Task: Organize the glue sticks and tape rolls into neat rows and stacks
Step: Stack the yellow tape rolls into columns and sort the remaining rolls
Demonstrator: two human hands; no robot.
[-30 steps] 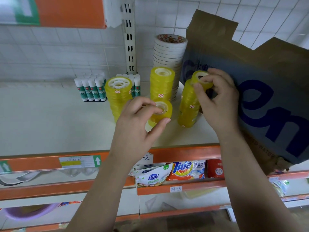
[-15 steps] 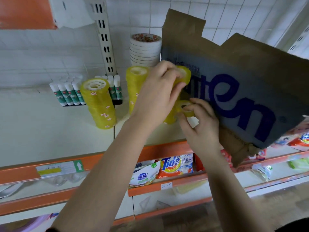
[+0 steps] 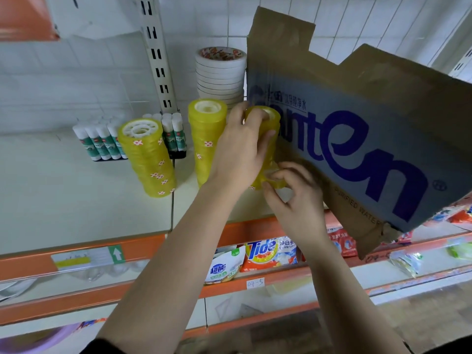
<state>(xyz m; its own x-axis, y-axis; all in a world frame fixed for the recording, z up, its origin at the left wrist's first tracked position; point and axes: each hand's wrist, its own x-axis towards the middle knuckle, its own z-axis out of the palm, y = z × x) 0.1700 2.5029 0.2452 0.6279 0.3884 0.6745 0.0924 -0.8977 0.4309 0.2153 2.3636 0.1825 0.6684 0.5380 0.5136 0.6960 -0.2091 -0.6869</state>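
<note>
We've got our left hand (image 3: 240,152) curled round the tape stack (image 3: 273,123), right hand (image 3: 296,200) fingers (image 3: 293,171) pinching a loose roll (image 3: 275,182) at its 6 o'clock.

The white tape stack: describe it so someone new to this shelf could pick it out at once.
Find the big cardboard box on the right of the shelf. Against the tiled wall, just left of the box, stands the white tape stack. Its rolls are white with a red-patterned top, unlike the yellow stacks in front.
</note>
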